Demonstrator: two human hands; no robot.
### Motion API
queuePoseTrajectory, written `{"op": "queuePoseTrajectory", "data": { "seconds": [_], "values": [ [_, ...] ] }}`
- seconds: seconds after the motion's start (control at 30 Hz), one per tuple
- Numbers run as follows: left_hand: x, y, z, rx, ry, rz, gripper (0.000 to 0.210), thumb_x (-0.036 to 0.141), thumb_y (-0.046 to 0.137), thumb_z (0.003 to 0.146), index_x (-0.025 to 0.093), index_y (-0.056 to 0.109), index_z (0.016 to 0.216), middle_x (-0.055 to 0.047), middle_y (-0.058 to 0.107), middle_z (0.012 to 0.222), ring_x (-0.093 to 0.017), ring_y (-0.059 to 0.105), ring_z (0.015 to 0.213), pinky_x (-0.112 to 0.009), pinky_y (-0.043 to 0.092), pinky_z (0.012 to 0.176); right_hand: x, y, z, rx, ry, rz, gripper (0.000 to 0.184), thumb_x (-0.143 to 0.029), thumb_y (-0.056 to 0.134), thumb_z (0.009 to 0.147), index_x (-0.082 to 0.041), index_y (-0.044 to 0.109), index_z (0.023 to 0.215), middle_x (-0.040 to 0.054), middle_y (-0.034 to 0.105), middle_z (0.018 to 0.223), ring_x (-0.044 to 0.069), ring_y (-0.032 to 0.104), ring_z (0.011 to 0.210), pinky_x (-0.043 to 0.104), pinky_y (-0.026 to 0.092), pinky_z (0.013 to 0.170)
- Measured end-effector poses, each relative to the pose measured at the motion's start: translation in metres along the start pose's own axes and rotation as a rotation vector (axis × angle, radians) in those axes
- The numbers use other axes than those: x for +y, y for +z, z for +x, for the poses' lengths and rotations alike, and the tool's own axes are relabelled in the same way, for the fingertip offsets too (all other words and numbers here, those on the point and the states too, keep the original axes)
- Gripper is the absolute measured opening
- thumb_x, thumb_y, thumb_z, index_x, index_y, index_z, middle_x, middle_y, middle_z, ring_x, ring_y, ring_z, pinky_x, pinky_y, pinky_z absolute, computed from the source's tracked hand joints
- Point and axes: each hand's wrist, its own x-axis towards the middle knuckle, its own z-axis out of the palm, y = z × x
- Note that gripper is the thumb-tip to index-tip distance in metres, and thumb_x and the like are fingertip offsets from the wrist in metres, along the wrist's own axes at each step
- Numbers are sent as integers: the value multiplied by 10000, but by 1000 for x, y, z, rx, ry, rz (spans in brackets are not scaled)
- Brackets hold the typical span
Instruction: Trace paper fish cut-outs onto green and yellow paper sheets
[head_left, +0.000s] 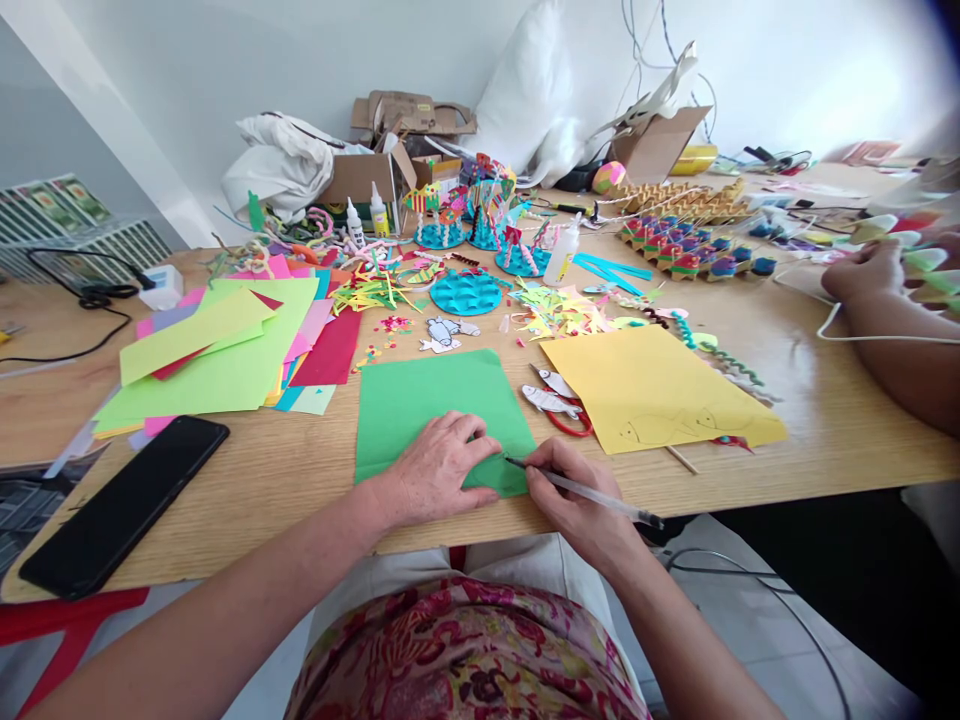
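A green sheet of paper (431, 400) lies flat at the table's front edge. My left hand (439, 465) rests on it, fingers spread and bent a little. In my right hand (574, 495) is a pen (592, 492), its tip touching the green paper near its right edge. Whatever line is under the tip is too faint to make out. To the right lies a yellow sheet (652, 385) with fish outlines drawn along its near edge. White paper fish cutouts (551, 400) partly cover red-handled scissors (574, 425) between the two sheets.
A black phone (127, 500) and stacked coloured paper (225, 340) lie left. Beyond the green sheet are a blue disc (465, 293), paper scraps (562, 312), glue bottles (562, 250) and painted egg-carton pieces (690, 245). Another person's hand (870, 270) is at the far right.
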Motion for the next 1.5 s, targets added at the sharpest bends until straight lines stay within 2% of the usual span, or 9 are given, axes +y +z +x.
{"op": "queuePoseTrajectory", "data": {
  "seconds": [0.17,0.53,1.3,1.5],
  "values": [
    [0,-1,0,-8,-2,-1,407,421,653,761,199,545,1084,-60,482,1057,-233,451,998,-380,394,891,0,2,0,13,29,-9,115,-237,449,782,-194,524,705,-32,533,530,100,450,451,207,320,443],
    [0,0,0,2,-3,-2,399,414,650,764,205,541,1087,-58,481,1058,-233,451,997,-378,396,885,1,2,0,18,-11,-18,107,-229,455,774,-197,515,691,-31,537,533,101,459,452,204,326,443],
    [1,-1,1,1,2,-4,401,414,656,758,199,547,1078,-57,482,1044,-232,450,982,-377,394,880,3,3,1,29,-3,-11,97,-216,459,774,-199,516,697,-39,534,536,97,465,459,201,329,453],
    [0,0,0,10,5,-6,413,409,667,749,197,546,1081,-58,483,1040,-232,452,977,-376,396,872,2,1,0,17,23,4,96,-221,458,759,-197,514,684,-41,517,522,93,432,443,200,312,435]
  ]
}}
